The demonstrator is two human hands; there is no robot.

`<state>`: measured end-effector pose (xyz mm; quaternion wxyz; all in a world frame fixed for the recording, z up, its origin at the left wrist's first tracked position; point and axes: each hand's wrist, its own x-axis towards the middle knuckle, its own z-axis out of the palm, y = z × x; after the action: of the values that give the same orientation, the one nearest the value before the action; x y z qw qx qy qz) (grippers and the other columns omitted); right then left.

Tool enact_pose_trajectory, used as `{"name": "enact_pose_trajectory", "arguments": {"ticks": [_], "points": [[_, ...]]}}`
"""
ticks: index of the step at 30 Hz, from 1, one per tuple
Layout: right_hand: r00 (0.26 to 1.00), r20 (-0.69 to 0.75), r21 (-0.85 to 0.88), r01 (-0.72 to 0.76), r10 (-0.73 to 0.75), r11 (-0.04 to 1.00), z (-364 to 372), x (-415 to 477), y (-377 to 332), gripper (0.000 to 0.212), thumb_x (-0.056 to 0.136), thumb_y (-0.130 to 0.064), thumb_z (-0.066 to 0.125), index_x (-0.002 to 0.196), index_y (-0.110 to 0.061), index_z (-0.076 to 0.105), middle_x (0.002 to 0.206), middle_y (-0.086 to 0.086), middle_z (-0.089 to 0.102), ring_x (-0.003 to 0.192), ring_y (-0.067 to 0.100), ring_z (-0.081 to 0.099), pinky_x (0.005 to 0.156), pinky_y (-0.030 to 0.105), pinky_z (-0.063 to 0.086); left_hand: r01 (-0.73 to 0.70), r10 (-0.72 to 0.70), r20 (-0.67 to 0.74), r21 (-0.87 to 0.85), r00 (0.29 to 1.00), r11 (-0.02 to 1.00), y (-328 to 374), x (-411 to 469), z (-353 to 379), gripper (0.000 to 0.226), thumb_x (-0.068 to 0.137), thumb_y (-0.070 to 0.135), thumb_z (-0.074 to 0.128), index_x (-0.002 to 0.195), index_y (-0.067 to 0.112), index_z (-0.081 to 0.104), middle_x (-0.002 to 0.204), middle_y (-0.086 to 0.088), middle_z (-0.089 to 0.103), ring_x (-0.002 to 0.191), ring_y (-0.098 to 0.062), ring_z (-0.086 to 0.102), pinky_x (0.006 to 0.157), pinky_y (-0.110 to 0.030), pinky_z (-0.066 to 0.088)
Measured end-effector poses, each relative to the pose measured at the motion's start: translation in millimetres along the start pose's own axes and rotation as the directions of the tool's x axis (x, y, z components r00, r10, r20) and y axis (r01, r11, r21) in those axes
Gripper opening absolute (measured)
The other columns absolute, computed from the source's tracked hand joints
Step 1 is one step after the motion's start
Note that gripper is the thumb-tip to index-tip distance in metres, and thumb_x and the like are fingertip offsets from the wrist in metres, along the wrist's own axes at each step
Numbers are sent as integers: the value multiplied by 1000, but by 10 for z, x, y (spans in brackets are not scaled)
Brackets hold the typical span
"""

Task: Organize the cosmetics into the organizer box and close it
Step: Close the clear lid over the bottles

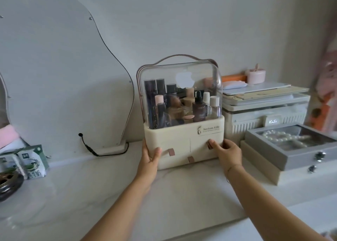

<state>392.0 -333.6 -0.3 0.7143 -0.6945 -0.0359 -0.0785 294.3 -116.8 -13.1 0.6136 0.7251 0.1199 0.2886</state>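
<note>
Holding the organizer box (182,131) from both sides, the person has two arms stretched over the pale marble worktop (109,186); the left grip (150,154) clasps the box's lower left corner, thumb laid across the front and fingers hidden round the side; the right grip (228,154) clasps the lower right corner, thumb on the front and fingers curled round the edge. The box stands upright on the worktop near the wall, its one clear domed lid (160,71) down over the cream base, with one brown carry handle (184,56) arched above. Three brown pull tabs (170,152) show on the drawer fronts; the right thumb touches the rightmost one. The cosmetics (171,106) stand packed upright under the lid: two tall dark tubes at the left, one dark dropper bottle (198,107) toward the front, two white-capped bottles (214,104) at the right; the rest crowd together and their number cannot be told.

One wavy-edged mirror (54,67) leans on the wall to the left, one black cable (91,149) trailing at its foot; two green-and-white packets (32,162) lie at the far left. Right of the box sit one white ribbed storage bin (264,118), one pink round pot (255,76) behind it, and one grey jewellery case (284,155) holding pearls.
</note>
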Motion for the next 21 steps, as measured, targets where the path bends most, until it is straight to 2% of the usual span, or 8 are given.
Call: {"name": "enact_pose_trajectory", "arguments": {"ticks": [2, 5, 10, 13, 16, 18, 21], "points": [[994, -95, 24, -59, 62, 998, 82, 24, 49, 48, 70, -39, 77, 101, -5, 64, 90, 5, 65, 86, 18, 57, 73, 26, 45, 2, -1, -28, 16, 1000, 1000, -25, 48, 35, 60, 90, 37, 54, 143, 32, 26, 127, 8, 56, 104, -1, 55, 86, -22, 37], [971, -201, 29, -123, 126, 992, 163, 55, 72, 68, 67, -45, 78, 121, -9, 57, 112, 4, 63, 97, 17, 57, 81, 27, 42, -7, 10, -60, 47, 998, 999, -78, 97, 74, 60, 90, 37, 55, 143, 31, 28, 127, 8, 56, 108, -9, 55, 87, -26, 39], [981, -143, 48, -127, 133, 991, 127, 157, 123, 63, 70, -40, 78, 121, -10, 56, 117, 4, 63, 99, 16, 56, 83, 26, 41, 1, 6, -78, 83, 997, 997, -129, 210, 114, 58, 90, 37, 55, 142, 30, 30, 121, 7, 58, 104, -11, 55, 85, -26, 38], [987, -121, 4, -108, 107, 994, 133, 187, 179, 59, 74, -34, 75, 125, -9, 56, 120, 5, 63, 107, 18, 58, 88, 26, 43, 6, 1, -76, 90, 997, 996, -153, 291, 116, 56, 91, 36, 55, 141, 29, 31, 120, 5, 58, 104, -14, 55, 87, -28, 39], [990, -117, -58, -83, 75, 995, 181, 211, 221, 48, 78, -35, 71, 118, -9, 61, 116, 5, 66, 104, 19, 60, 88, 28, 46, 10, -3, -81, 93, 997, 996, -185, 358, 128, 55, 91, 37, 55, 141, 29, 33, 120, 6, 58, 105, -14, 54, 86, -28, 39], [990, -119, -105, -82, 70, 991, 211, 226, 222, 44, 79, -42, 68, 107, -8, 65, 105, 6, 70, 98, 21, 61, 85, 31, 47, 12, -3, -87, 101, 996, 995, -206, 398, 138, 54, 91, 37, 55, 140, 30, 34, 118, 7, 58, 104, -14, 55, 84, -27, 38], [989, -136, -133, -72, 53, 989, 239, 235, 181, 51, 74, -56, 67, 79, -6, 62, 76, 9, 66, 77, 27, 56, 66, 30, 42, 16, -7, -82, 114, 997, 993, -232, 447, 140, 56, 89, 44, 55, 139, 32, 34, 117, 7, 59, 103, -15, 55, 83, -28, 38]]}}
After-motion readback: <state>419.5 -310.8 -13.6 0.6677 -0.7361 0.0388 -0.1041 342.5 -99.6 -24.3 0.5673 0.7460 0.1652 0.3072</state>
